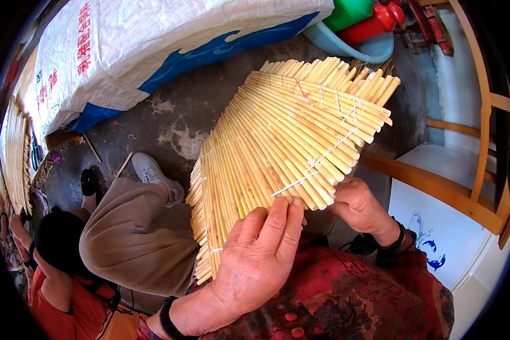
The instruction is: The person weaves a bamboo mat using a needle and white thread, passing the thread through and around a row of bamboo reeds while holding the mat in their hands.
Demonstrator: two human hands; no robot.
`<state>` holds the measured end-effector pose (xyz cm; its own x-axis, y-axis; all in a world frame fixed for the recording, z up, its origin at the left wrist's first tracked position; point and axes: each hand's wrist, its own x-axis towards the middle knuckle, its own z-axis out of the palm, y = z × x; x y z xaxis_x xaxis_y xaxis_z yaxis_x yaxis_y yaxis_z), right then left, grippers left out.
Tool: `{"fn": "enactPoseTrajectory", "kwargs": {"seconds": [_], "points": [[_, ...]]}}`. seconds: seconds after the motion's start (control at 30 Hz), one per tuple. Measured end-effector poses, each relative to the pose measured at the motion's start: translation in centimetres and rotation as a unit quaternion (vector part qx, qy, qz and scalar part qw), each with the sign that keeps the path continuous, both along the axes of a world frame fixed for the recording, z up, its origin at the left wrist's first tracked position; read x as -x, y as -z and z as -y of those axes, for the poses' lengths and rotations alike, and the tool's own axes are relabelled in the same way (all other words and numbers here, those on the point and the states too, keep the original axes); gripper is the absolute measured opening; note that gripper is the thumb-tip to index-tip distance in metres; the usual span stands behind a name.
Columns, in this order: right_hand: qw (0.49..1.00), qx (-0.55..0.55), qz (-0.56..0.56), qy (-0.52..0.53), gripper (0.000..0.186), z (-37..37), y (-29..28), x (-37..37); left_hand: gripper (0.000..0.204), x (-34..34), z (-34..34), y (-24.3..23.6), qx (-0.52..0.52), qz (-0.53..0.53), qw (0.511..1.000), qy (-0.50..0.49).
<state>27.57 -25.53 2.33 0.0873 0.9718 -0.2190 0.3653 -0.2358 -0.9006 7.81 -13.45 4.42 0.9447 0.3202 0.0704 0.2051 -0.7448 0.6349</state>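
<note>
A fan-shaped mat of pale yellow stalks (260,136), laid side by side and stitched with white string, rests in front of me. My left hand (258,252) lies over its near edge, fingers pressed together on top beside the end of a white string line (314,163). The left thumb is mostly hidden under that edge. At the lower right corner, my right hand (354,207) grips the stalk ends, its fingers partly out of sight beneath them. A short reddish thread (303,90) shows near the far end of the mat.
A large white and blue woven sack (119,51) stands at the back left. A pale blue basin (374,54) holds red and green containers. To the right is a wooden chair frame (436,175). On the left, another person (56,283) sits near another stalk mat (16,156) and scissors (37,153).
</note>
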Motion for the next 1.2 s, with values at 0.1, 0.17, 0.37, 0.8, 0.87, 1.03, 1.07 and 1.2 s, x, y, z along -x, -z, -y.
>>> {"fn": "enactPoseTrajectory", "kwargs": {"seconds": [0.1,0.17,0.37,0.8,0.87,1.03,1.07,1.2], "points": [[1.000,-0.001,-0.004,0.004,0.016,0.0,0.0,0.0,0.054,0.0,0.0,0.0,0.000,-0.002,1.000,0.002],[1.000,-0.002,-0.009,0.006,0.017,0.1,0.2,0.0,0.054,0.0,0.0,-0.1,-0.001,-0.005,1.000,0.003],[0.996,-0.018,0.036,0.076,0.016,0.2,0.3,1.6,0.050,-0.4,0.0,-0.5,0.026,-0.011,0.999,-0.022],[0.992,-0.035,0.081,0.087,0.015,0.4,1.1,2.2,0.046,-0.7,-0.1,-0.6,0.030,0.009,0.999,-0.026],[0.991,-0.050,0.090,0.085,0.016,0.4,1.4,2.2,0.046,-0.7,-0.1,-0.6,0.028,0.004,0.999,-0.020],[0.989,-0.045,0.071,0.120,0.023,0.4,1.6,2.6,0.047,-0.8,-0.2,-0.6,0.045,0.003,0.999,-0.024],[0.989,-0.044,0.072,0.119,0.023,0.3,1.6,2.4,0.047,-0.8,-0.3,-0.6,0.046,0.004,0.999,-0.025],[0.993,-0.026,0.045,0.103,0.018,0.4,1.4,2.0,0.057,-0.2,-0.5,-0.7,0.113,-0.004,0.993,-0.036]]}}
